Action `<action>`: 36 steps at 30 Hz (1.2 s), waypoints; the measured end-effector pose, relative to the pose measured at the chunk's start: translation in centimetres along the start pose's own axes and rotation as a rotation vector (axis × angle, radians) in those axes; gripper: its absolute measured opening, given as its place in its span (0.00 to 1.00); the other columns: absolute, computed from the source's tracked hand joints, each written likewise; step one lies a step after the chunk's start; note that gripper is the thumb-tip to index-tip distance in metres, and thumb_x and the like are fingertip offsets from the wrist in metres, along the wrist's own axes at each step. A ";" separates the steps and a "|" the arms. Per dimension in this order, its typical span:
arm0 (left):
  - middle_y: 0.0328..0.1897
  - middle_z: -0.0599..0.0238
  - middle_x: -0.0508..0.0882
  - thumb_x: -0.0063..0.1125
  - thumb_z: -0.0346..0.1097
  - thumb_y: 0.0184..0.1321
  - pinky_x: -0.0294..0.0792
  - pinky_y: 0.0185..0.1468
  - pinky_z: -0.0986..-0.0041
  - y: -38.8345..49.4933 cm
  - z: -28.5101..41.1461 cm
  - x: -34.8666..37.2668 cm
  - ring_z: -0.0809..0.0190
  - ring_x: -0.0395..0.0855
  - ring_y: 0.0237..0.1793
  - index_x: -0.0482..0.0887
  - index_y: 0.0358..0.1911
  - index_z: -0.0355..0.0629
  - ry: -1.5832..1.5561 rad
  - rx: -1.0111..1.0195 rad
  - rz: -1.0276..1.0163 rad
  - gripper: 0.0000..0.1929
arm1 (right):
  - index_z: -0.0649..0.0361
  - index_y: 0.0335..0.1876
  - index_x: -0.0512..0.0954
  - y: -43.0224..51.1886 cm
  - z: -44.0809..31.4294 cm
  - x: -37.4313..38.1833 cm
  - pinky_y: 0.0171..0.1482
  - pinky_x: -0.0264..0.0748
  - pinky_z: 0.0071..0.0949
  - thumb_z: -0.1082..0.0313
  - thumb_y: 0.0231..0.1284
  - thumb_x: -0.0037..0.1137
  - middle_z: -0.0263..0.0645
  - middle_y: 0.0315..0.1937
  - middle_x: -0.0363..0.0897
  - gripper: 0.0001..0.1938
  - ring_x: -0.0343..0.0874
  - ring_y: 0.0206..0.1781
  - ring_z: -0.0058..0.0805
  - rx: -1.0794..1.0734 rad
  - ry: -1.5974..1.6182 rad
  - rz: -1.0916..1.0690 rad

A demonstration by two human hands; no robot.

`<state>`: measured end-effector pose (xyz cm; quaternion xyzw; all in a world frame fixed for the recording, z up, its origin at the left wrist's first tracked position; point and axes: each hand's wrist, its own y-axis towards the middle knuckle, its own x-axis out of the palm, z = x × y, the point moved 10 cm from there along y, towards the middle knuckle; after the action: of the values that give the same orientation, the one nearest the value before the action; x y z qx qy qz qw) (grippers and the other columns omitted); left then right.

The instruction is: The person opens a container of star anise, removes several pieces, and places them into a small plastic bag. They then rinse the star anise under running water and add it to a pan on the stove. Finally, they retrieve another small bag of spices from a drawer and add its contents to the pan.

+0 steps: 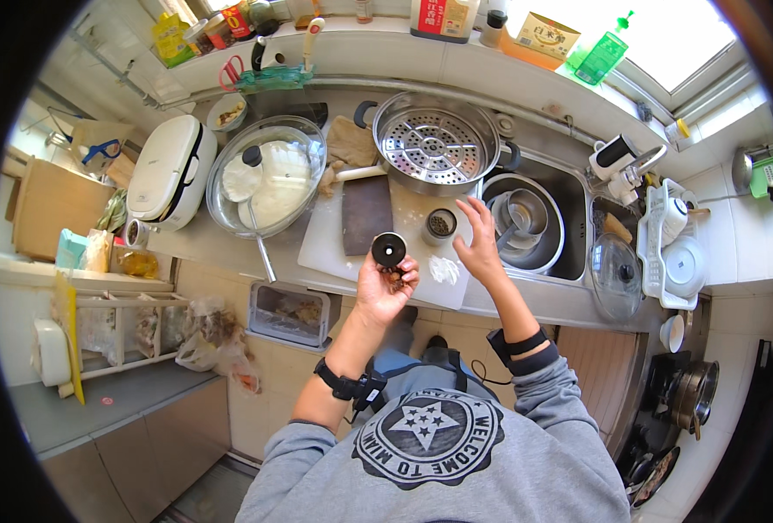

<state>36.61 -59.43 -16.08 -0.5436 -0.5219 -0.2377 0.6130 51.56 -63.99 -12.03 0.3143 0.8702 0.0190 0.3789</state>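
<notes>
My left hand [378, 294] is palm up, holding a round black grinder top [381, 259] with a pale centre. Small brown pieces, perhaps spices, [396, 280] rest in the same palm. My right hand [482, 243] has its fingers apart and holds nothing. Just left of it stands a small open jar [439, 236], with dark grains like peppercorns [441, 222] inside. The jar is on a white cutting board [324, 242], beside a smear of white flour [444, 269]. A dark rectangular slab [367, 219] lies left of the jar.
Behind the board is a steel steamer pot [383, 147] with a perforated tray [435, 147]. To the left, a glass lid [211, 189] covers dough [282, 176], near a white electric cooker [161, 167]. Steel bowls [560, 229] fill part of the sink [576, 202] at right.
</notes>
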 end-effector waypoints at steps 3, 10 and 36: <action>0.22 0.63 0.70 0.46 0.44 0.59 0.62 0.28 0.77 0.7 -3.8 0.4 0.63 0.67 0.27 0.73 0.27 0.38 0.061 -0.175 -0.058 0.15 | 0.60 0.61 0.66 -0.1 -2.5 2.8 0.61 0.62 0.26 0.57 0.66 0.45 0.38 0.56 0.70 0.22 0.67 0.58 0.25 0.229 0.915 -0.406; 0.23 0.68 0.70 0.40 0.52 0.66 0.61 0.25 0.80 1.9 -8.4 -1.8 0.68 0.66 0.25 0.73 0.30 0.40 0.224 -0.380 0.084 0.21 | 0.59 0.59 0.69 -4.1 -2.6 3.5 0.52 0.71 0.23 0.50 0.57 0.56 0.36 0.49 0.75 0.28 0.74 0.49 0.22 0.479 1.147 -0.616; 0.20 0.67 0.71 0.44 0.42 0.65 0.62 0.26 0.78 6.2 -1.5 -7.0 0.65 0.69 0.26 0.76 0.26 0.39 0.127 -0.160 0.216 0.16 | 0.58 0.44 0.70 3.1 -2.7 3.7 0.48 0.70 0.31 0.60 0.35 0.68 0.39 0.41 0.71 0.26 0.70 0.46 0.38 -0.182 -0.473 -0.227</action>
<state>40.15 -60.91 -24.81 -0.6276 -0.3999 -0.2452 0.6214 49.49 -58.89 -11.70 0.1753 0.7820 -0.0193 0.5978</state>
